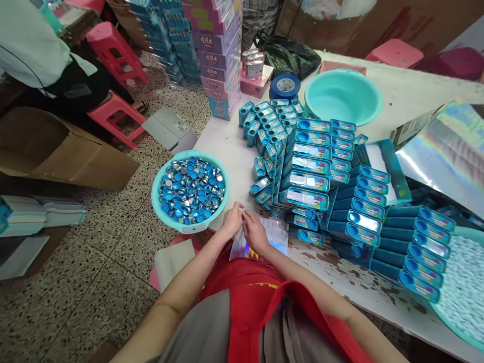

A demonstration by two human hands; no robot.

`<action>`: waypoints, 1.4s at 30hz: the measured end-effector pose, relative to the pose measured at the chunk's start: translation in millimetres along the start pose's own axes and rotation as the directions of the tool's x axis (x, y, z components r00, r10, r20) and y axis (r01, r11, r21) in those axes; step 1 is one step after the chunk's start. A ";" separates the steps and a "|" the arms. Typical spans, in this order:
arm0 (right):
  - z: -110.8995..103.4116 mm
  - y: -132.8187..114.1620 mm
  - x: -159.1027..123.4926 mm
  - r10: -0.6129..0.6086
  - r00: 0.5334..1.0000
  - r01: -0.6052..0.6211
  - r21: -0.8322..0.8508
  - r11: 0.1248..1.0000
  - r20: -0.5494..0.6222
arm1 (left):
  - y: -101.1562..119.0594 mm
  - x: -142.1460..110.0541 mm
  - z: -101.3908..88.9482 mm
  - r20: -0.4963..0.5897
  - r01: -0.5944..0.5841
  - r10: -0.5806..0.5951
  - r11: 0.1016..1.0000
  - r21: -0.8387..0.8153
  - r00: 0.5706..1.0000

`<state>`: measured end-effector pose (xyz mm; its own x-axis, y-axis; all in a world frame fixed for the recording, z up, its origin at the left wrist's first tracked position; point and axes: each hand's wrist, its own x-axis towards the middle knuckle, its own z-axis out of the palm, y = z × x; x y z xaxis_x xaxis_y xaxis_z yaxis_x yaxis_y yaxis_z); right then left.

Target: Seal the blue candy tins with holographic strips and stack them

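1. Turquoise basin [181,228] of blue-and-silver caps [192,191] sits beside the left hand [233,220], fingertips drawn close to the right hand [254,232] by a holographic sheet [278,234]; whether they pinch anything cannot be told.
2. Light fingertips, clear of stacked blue boxes [306,179], would help.

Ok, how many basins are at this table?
3: the cap basin left of the hands, the back basin beyond the boxes, and the right basin, cut off by the frame. More may be hidden.
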<state>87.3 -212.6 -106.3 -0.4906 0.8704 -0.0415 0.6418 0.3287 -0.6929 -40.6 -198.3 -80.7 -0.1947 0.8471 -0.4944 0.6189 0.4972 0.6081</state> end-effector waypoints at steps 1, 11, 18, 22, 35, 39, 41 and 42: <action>-0.8 -0.2 0.0 0.003 1.000 -0.003 -0.005 1.000 0.007 | 0.1 0.6 -0.2 -0.004 0.009 -0.009 1.000 0.001 1.000; -15.8 -3.3 0.2 0.029 0.999 -0.031 -0.108 0.994 -0.019 | 1.5 12.8 -8.5 -0.030 0.049 -0.049 0.999 -0.020 0.998; -5.7 1.2 7.6 0.023 0.999 -0.023 0.019 1.000 -0.032 | 5.1 9.0 -6.2 -0.043 0.066 -0.078 0.970 -0.233 0.996; 5.4 6.1 2.4 0.075 0.996 -0.073 0.043 0.996 -0.053 | 12.8 3.5 -5.0 0.039 0.180 -0.184 0.864 -0.470 0.982; -3.9 6.8 6.7 0.005 0.977 -0.012 -0.032 0.999 -0.211 | 13.9 10.2 2.0 0.086 0.271 -0.282 0.727 -0.630 0.955; -22.7 -1.6 7.5 -0.059 0.980 0.026 -0.175 0.984 -0.188 | 5.4 16.6 6.9 -0.095 0.125 -0.163 0.939 -0.319 0.982; -39.0 -10.4 -1.9 -0.093 0.982 0.064 -0.171 0.983 -0.162 | 1.0 22.2 9.2 -0.196 0.080 -0.095 0.993 -0.082 0.976; -50.0 -16.3 -8.3 -0.094 0.981 0.071 -0.134 0.988 -0.168 | -0.5 24.2 9.9 -0.220 0.066 -0.064 0.998 0.001 0.973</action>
<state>110.3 -206.9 -58.6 -0.4428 0.8848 0.1449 0.6784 0.4363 -0.5912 -38.2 -179.9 -99.1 -0.3964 0.8341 -0.3835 0.6056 0.5515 0.5737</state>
